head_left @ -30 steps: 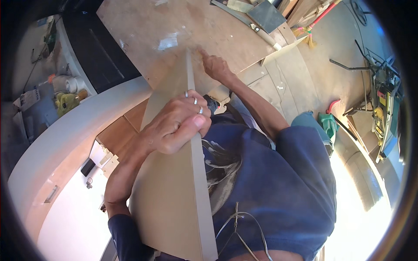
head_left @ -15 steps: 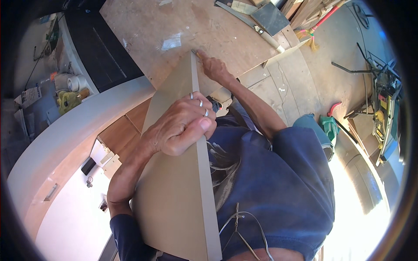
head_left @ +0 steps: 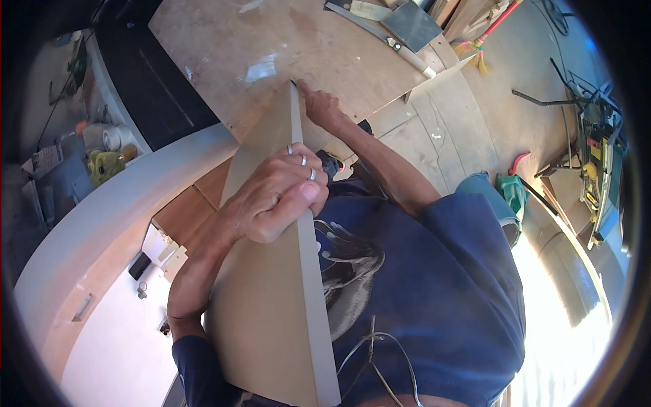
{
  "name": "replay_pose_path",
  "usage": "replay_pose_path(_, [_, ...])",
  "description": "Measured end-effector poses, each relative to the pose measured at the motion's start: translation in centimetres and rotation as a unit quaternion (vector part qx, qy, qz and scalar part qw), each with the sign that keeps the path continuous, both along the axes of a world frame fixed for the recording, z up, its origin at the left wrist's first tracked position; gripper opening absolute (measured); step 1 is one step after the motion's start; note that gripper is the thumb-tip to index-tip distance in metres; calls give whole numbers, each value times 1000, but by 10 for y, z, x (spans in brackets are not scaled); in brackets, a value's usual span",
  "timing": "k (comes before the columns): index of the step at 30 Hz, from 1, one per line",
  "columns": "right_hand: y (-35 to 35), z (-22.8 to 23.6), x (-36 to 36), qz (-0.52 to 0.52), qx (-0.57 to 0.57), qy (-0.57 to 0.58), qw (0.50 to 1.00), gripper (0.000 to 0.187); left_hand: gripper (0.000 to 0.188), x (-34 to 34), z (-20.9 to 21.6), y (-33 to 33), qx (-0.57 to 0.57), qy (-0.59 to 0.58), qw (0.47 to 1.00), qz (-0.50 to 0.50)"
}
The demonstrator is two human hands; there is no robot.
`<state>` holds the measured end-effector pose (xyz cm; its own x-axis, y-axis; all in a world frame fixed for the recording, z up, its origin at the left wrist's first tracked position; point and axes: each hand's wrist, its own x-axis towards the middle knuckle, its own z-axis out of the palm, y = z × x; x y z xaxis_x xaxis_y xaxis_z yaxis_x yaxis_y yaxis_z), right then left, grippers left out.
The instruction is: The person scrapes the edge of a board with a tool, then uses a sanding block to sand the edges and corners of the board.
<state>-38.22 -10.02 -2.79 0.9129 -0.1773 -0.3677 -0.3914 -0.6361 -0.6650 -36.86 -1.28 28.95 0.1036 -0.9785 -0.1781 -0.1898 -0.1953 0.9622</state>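
A beige panel with a pale edge stands on its side and runs from my body away to the wooden board. My left hand is closed over its upper edge about midway along, with rings showing on the fingers. At the panel's far corner my right hand is closed, its forefinger side against the edge. A small dark tip shows by those fingers; what they hold is too small to make out.
A brown wooden board lies beyond the panel, with a silver patch on it. At its right are a long metal tool and a dark square plate. A broom, a teal bucket and a curved white ledge surround me.
The view has shifted slightly, so most things sit a little further left or lower. My left hand keeps its grip on the panel; my right hand stays at the far corner.
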Motion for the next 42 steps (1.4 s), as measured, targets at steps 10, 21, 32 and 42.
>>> replay_pose_path(10, [3,-28,-10,1,-55,-89,994,64,39,-2,0,-1,13,6,1000,11])
replay_pose_path(21, [3,-25,-15,11,-61,-51,997,68,39,-3,0,1,21,-2,1000,-2])
replay_pose_path(32, [6,-30,-27,-14,-51,-68,996,60,39,-1,2,2,24,-2,1000,-7])
replay_pose_path(42, [-4,-1,-30,17,-14,-7,1000,57,46,-3,4,3,34,0,999,-8])
